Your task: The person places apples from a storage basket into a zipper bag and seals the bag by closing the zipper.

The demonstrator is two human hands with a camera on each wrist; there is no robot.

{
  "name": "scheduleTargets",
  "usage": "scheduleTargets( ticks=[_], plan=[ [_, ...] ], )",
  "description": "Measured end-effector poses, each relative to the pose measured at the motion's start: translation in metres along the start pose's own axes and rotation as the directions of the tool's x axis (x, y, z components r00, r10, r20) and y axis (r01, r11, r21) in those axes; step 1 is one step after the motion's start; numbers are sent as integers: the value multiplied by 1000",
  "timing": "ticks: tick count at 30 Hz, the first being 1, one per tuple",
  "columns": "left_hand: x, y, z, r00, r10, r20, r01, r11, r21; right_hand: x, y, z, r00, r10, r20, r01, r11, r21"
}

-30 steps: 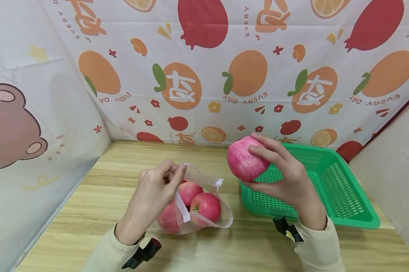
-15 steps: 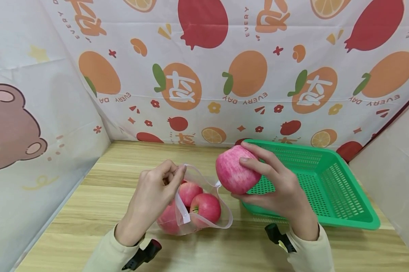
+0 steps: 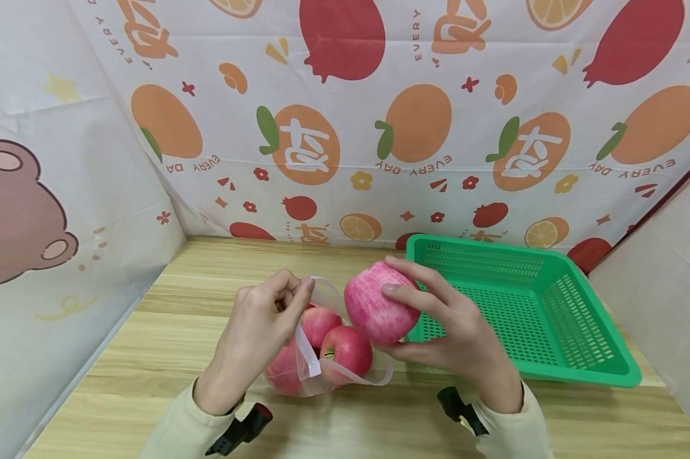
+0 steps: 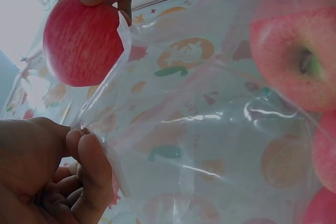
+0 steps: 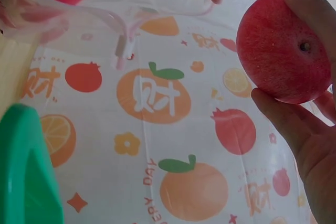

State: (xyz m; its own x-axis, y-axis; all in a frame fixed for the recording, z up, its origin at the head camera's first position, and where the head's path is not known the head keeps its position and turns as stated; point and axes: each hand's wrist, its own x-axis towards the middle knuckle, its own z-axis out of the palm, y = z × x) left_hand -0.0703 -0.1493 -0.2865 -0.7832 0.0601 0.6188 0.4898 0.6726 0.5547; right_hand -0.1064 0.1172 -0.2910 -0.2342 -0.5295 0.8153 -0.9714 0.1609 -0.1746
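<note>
My left hand pinches the rim of a clear plastic bag between thumb and forefinger, lifting that edge. Several red apples lie inside the bag on the table. In my right hand is a large pink-red apple, gripped between thumb and fingers. It hangs above the right side of the bag's mouth, hiding part of the rim in the head view. The left wrist view shows this apple beside the raised bag edge.
A green plastic basket with perforated walls stands to the right, close to my right hand. Wood-grain table extends left of the bag. A fruit-print cloth hangs behind, and a bear-print sheet hangs at left.
My right hand has carried the large apple left and down, from over the basket's edge to above the bag. My left hand stays at the bag's rim.
</note>
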Motion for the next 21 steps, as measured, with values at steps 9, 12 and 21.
scheduleTargets(
  ticks=[9,12,21],
  plan=[
    [0,0,0,1000,11,-10,-11,1000,-1,1,0,11,999,-40,37,39,999,26],
    [0,0,0,1000,13,-10,-13,1000,-3,1,0,14,998,-46,48,45,999,29],
    [-1,-1,0,1000,17,-8,-17,1000,-3,-1,-1,25,994,-24,109,21,999,28]
  ],
)
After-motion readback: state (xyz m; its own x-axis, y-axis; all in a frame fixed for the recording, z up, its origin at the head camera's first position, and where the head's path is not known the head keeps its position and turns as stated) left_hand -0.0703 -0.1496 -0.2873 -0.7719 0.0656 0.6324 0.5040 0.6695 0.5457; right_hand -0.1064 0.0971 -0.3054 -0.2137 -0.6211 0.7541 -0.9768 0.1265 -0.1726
